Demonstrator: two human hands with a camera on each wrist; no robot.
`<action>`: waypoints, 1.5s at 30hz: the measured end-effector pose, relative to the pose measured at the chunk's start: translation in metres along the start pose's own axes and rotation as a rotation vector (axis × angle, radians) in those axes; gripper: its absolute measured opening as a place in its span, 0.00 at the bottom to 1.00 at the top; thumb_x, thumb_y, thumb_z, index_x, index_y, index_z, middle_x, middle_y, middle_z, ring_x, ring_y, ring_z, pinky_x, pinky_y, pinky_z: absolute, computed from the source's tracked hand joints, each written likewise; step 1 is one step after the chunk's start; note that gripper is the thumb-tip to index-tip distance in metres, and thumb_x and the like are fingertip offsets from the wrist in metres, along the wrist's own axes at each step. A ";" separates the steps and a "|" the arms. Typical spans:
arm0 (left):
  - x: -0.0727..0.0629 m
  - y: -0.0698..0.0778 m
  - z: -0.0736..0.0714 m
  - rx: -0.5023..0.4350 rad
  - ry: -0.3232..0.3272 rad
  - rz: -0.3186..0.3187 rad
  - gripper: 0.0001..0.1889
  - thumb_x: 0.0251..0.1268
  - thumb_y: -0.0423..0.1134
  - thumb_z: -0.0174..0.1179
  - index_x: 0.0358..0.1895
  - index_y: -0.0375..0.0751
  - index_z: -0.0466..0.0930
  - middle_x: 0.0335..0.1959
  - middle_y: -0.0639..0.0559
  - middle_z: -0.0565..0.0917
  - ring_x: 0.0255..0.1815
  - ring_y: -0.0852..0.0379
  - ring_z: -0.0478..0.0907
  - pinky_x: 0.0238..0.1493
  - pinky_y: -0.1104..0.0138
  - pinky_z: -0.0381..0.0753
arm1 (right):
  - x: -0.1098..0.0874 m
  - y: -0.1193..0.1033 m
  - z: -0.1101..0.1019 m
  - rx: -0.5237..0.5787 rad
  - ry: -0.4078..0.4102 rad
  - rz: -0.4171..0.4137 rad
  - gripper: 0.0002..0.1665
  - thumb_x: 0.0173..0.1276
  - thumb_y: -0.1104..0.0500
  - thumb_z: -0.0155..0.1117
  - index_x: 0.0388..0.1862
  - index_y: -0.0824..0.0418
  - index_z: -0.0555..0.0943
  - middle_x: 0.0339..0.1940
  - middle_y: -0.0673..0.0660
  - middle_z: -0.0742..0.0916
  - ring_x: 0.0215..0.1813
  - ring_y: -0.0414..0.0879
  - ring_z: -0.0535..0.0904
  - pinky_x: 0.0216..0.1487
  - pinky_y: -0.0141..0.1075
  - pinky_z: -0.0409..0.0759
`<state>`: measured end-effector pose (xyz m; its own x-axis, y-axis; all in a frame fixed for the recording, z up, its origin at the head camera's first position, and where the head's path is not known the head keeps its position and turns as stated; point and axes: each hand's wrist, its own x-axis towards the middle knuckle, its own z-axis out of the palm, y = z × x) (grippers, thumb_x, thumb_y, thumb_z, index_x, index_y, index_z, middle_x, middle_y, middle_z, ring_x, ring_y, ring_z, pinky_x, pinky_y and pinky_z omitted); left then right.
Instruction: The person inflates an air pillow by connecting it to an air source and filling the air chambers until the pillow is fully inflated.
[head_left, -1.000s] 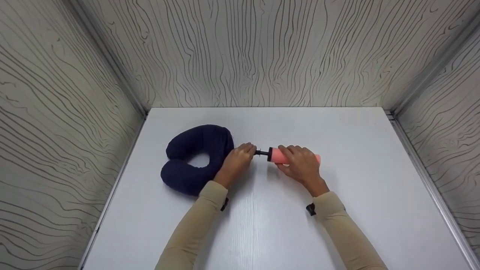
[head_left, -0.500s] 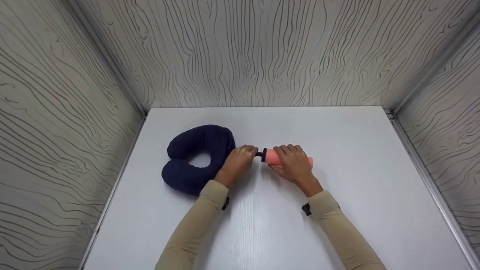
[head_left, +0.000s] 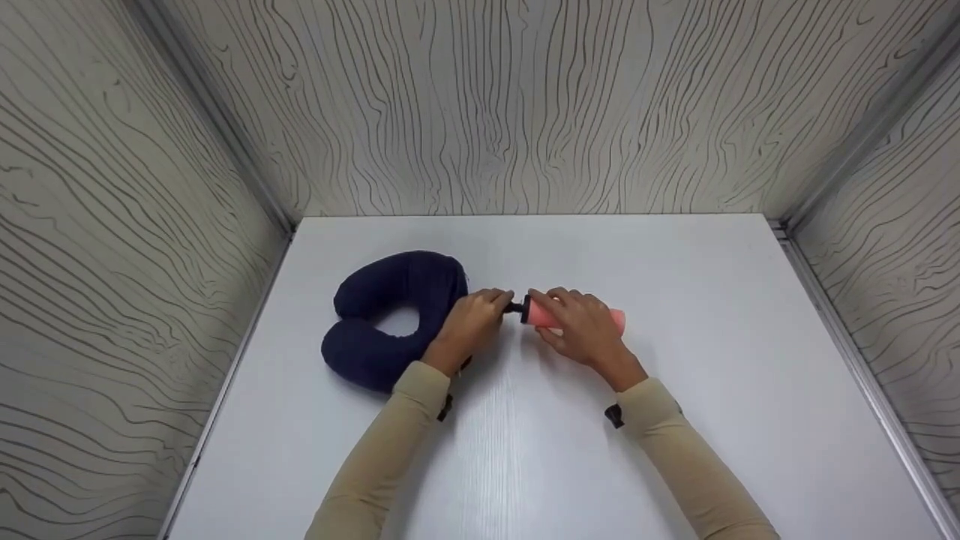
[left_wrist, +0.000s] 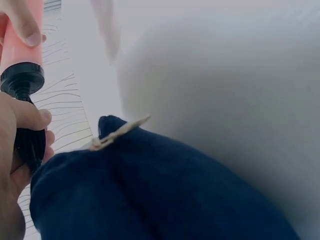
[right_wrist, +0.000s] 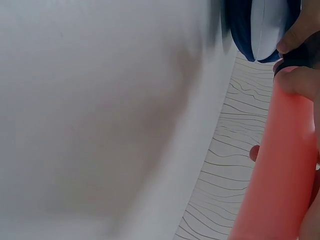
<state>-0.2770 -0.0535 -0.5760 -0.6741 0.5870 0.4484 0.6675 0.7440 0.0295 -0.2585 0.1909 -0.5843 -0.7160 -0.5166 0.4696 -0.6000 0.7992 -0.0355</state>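
A hand pump [head_left: 618, 321] with a pink barrel and black end lies roughly level between my hands. My right hand [head_left: 586, 330] grips its barrel, the fingers wrapped over the top. At the left end, my left hand [head_left: 471, 321] holds the black part, fingers curled round it; the left wrist view shows the pump's black collar [left_wrist: 23, 77] just beyond the thumb. A navy U-shaped neck pillow [head_left: 367, 354] lies beside my left hand, its curved side towards the pump. Whether the black part joins the pillow is hidden by the hand.
The white table [head_left: 720, 322] carries the pillow. Patterned panels stand behind it, with the left wall [head_left: 90, 262] and right wall at the sides. A pale strip [left_wrist: 120, 133] sticks out from the pillow.
My right hand has moved left with the pink barrel, and less of the black rod shows between the hands. Its forefinger now reaches nearer the black collar. My left hand stays nearly in place.
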 end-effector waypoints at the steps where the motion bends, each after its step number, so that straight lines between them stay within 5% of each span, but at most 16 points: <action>1: 0.000 0.000 0.000 0.000 -0.002 -0.002 0.20 0.69 0.29 0.68 0.63 0.37 0.84 0.54 0.45 0.91 0.52 0.50 0.91 0.53 0.63 0.92 | 0.000 0.000 0.000 0.001 0.004 -0.012 0.38 0.68 0.45 0.76 0.76 0.48 0.77 0.51 0.56 0.90 0.45 0.56 0.89 0.44 0.52 0.91; 14: -0.002 -0.009 -0.003 -0.061 0.030 -0.015 0.27 0.70 0.44 0.70 0.69 0.38 0.81 0.58 0.43 0.90 0.62 0.46 0.86 0.66 0.53 0.86 | 0.001 -0.002 0.000 0.011 -0.043 -0.041 0.37 0.71 0.45 0.73 0.77 0.46 0.75 0.50 0.57 0.89 0.40 0.54 0.87 0.34 0.47 0.90; 27: 0.001 -0.023 -0.010 -0.099 0.190 -0.103 0.10 0.73 0.34 0.67 0.53 0.38 0.88 0.44 0.47 0.87 0.42 0.51 0.85 0.45 0.60 0.89 | 0.003 -0.003 -0.004 0.016 -0.084 -0.042 0.39 0.72 0.48 0.71 0.81 0.44 0.72 0.51 0.56 0.88 0.37 0.53 0.87 0.34 0.48 0.88; 37: -0.009 -0.037 -0.020 -0.167 0.236 -0.207 0.08 0.70 0.28 0.67 0.49 0.37 0.89 0.42 0.46 0.86 0.42 0.49 0.83 0.44 0.59 0.88 | 0.009 -0.007 -0.006 0.031 -0.213 0.017 0.39 0.72 0.44 0.68 0.80 0.45 0.72 0.47 0.57 0.86 0.30 0.47 0.78 0.25 0.41 0.79; 45: -0.022 -0.039 -0.023 -0.177 0.257 -0.269 0.07 0.69 0.30 0.66 0.46 0.36 0.90 0.42 0.45 0.86 0.44 0.47 0.83 0.45 0.59 0.88 | 0.013 -0.010 -0.004 0.014 -0.201 -0.021 0.42 0.71 0.36 0.72 0.80 0.43 0.72 0.42 0.58 0.85 0.25 0.48 0.74 0.20 0.40 0.72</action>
<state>-0.2811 -0.1033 -0.5664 -0.7460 0.2638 0.6115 0.5378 0.7802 0.3195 -0.2604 0.1779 -0.5739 -0.7594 -0.5851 0.2847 -0.6194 0.7840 -0.0408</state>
